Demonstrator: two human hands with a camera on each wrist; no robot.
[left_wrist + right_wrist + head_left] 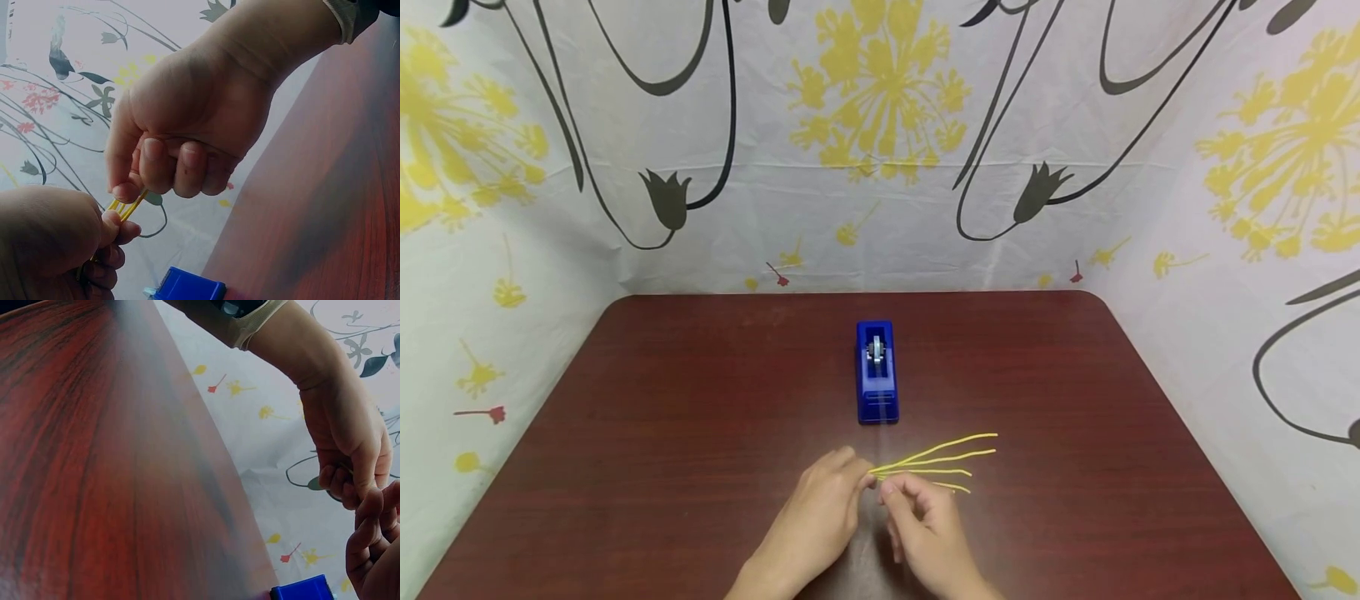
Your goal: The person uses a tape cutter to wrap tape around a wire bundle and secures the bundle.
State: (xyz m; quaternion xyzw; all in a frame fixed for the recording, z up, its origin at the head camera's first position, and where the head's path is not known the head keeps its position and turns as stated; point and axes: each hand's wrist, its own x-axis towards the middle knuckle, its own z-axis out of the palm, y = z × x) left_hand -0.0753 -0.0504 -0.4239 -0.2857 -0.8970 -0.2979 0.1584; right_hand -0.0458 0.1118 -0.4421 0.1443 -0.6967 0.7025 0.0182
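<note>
at lower centre of the head view, the left hand (pixel 822 502) and right hand (pixel 931 531) pinch yellow strands (pixel 957 457) that fan rightward over the worktop (pixel 662 417), below the tape dispenser (pixel 877 409). the left wrist view bares strands between both hands; the right wrist view mostly hides them.

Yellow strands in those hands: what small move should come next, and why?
Perhaps ease one of the yellow strands across its neighbour with the right hand: the left hand pinches their gathered end, while the other ends fan out separately.
</note>
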